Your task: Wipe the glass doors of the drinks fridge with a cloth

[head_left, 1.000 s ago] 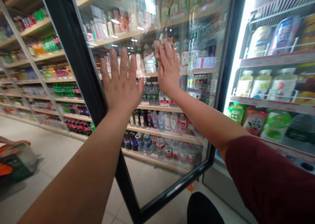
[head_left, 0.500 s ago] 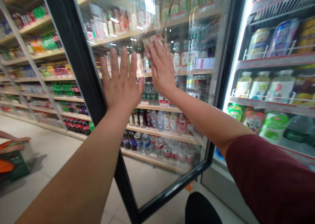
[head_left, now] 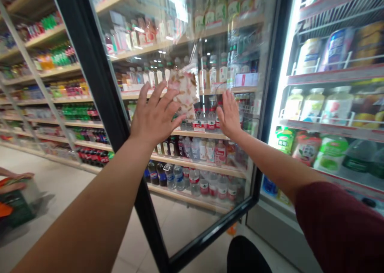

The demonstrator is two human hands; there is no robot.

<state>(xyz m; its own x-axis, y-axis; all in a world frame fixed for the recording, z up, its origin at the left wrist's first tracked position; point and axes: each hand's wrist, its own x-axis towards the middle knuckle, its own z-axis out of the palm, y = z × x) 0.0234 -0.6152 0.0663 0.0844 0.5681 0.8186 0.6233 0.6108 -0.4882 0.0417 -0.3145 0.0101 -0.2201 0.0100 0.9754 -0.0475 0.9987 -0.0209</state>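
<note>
Stretched both arms toward the glass door [head_left: 214,233] of a drinks fridge [head_left: 270,229], standing ajar before shop shelves [head_left: 207,134] of bottles visible through it. Spread the left hand [head_left: 156,115] wide, with fingers overlapping the left edge of a patterned cloth [head_left: 187,93], laid out against the door between the two hands. Placed the right hand [head_left: 229,113] apart, to the right of the cloth, with straight fingers nearly together (firm contact with the door impossible to confirm). Closed neither hand around anything, as far as visible. Seemed to be mid-wipe, probably spreading or resettling the cloth. Likely called next for covering the cloth with one flat palm, then steady strokes without slipping.
</note>
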